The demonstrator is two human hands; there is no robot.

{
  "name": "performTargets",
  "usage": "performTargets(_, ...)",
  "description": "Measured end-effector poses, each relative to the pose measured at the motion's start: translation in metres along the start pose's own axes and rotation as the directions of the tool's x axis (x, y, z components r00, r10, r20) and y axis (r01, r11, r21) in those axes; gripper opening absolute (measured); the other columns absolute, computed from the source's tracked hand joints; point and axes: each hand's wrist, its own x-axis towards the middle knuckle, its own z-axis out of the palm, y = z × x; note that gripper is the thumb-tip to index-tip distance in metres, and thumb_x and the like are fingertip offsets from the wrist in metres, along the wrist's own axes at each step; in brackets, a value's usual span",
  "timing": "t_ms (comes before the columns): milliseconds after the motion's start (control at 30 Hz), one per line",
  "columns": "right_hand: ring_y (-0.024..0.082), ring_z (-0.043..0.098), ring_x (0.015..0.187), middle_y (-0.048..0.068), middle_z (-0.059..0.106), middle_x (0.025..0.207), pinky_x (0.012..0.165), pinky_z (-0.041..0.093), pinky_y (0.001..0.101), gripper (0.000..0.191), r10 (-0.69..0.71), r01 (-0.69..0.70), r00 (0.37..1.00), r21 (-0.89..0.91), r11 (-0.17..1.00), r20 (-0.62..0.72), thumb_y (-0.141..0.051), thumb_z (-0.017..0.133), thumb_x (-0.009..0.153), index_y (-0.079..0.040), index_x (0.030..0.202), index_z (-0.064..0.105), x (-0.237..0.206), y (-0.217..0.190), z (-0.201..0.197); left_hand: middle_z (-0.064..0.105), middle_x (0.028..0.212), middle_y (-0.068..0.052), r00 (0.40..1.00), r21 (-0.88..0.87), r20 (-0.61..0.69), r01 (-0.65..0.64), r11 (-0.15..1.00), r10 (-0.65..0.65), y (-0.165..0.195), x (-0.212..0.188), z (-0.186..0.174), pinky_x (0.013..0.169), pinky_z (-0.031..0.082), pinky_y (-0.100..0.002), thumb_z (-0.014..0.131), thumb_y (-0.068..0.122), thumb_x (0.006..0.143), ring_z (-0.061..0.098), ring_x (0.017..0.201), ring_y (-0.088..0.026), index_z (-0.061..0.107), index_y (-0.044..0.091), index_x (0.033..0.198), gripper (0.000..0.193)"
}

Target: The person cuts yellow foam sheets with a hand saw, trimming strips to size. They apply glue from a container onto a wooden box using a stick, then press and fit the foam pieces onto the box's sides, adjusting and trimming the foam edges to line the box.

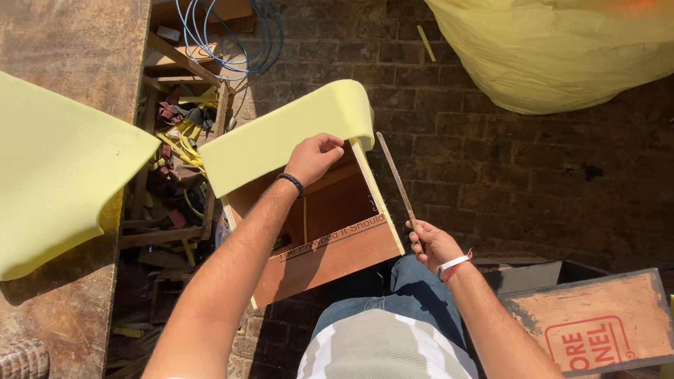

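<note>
Centre frame: left hand (314,158) pinches yellow foam sheet (288,137) over plywood box (330,238); right hand (432,243) grips thin blade (397,179), which could tear the foam if it slips.

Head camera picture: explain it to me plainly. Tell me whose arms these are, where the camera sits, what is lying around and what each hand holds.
There is no machine here. The camera is worn on a person's head and looks down, so the two bare arms coming up from the bottom are that person's own.

The left hand pinches the edge of a pale yellow foam sheet draped over an open plywood box. The right hand holds a long thin blade that points upward beside the box.

On the left a second foam sheet hangs over a worn tabletop. Between table and box lies a heap of wood scraps, with a coil of blue wire above it. A big yellow bag sits on the brick floor, and a wooden crate stands at lower right.
</note>
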Motion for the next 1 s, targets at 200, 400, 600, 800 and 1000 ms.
performTargets(200,0.006,0.054,0.058,-0.003,0.062,0.078,0.048,0.046,0.0196,0.049,0.112,-0.124,0.991,0.169,0.978,0.076,-0.02,0.051,0.102,-0.02,0.151,0.048,0.034,0.003,0.003,0.071,0.119,-0.009,0.975,0.305,-0.219,0.031,0.952,0.039,0.029,0.131,-0.003,0.095,0.053,-0.044,0.069,0.036,0.082,0.066,0.111,-0.027,0.069,0.013,0.12,0.044)
performTargets(400,0.008,0.061,0.062,0.0,0.066,0.081,0.053,0.053,0.0222,0.056,0.184,-0.225,0.967,0.256,0.94,0.175,-0.015,0.053,0.1,-0.021,0.155,0.045,0.072,-0.012,0.009,0.068,0.128,-0.007,0.955,0.597,0.109,0.16,0.786,-0.277,0.035,0.23,0.008,0.101,0.051,-0.043,0.069,0.032,0.087,0.064,0.118,-0.027,0.071,0.018,0.122,0.038)
performTargets(600,0.007,0.06,0.06,0.0,0.066,0.08,0.049,0.051,0.0209,0.053,0.158,-0.233,0.936,0.218,0.948,0.313,-0.016,0.054,0.103,-0.02,0.156,0.046,0.12,-0.051,0.047,0.077,0.122,-0.005,0.963,0.429,0.154,0.137,0.893,-0.222,0.027,0.268,-0.005,0.1,0.057,-0.035,0.077,0.007,0.079,0.072,0.114,-0.019,0.079,0.018,0.114,0.036)
performTargets(800,0.006,0.053,0.052,-0.001,0.062,0.075,0.043,0.043,0.0194,0.053,0.106,-0.126,0.956,0.058,0.99,0.272,-0.018,0.053,0.103,-0.019,0.156,0.046,0.154,-0.098,0.102,0.069,0.129,-0.003,0.964,0.454,0.175,0.1,0.885,-0.199,0.03,0.268,-0.019,0.103,0.053,-0.037,0.082,0.011,0.082,0.066,0.12,-0.021,0.072,0.02,0.121,0.041)
performTargets(1000,0.004,0.045,0.048,-0.002,0.057,0.069,0.042,0.039,0.0184,0.05,0.101,-0.093,0.977,-0.052,0.994,0.189,-0.021,0.051,0.104,-0.016,0.154,0.049,0.119,-0.09,0.104,0.063,0.138,-0.003,0.955,0.472,0.203,0.099,0.876,-0.217,0.028,0.271,-0.017,0.107,0.05,-0.042,0.08,0.014,0.086,0.059,0.128,-0.023,0.066,0.019,0.128,0.045)
